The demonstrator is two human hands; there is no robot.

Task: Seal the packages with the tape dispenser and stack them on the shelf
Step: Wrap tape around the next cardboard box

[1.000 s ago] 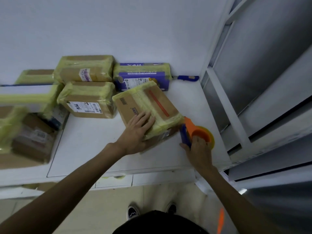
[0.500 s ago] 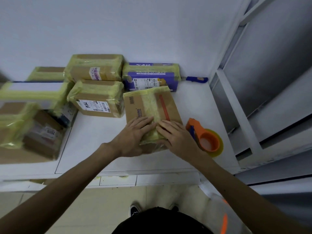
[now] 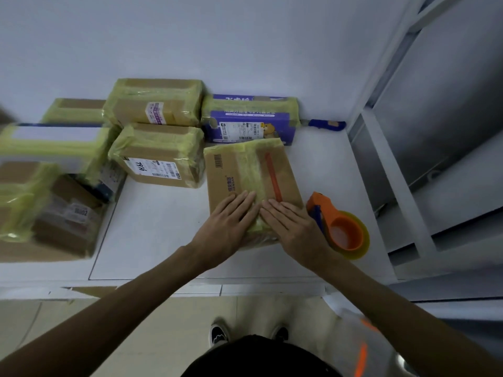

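Head view: left hand (image 3: 226, 227) and right hand (image 3: 295, 231) partly hide the package (image 3: 245, 170).

One head-worn wide-angle view only. Aimed steeply down and forward at the white table (image 3: 163, 235), taken from close above; shoes (image 3: 219, 334) caught at lower edge.

dim, flat, bluish light; wide-angle bending at the edges; motion blur on the left-hand packages (image 3: 40, 202)
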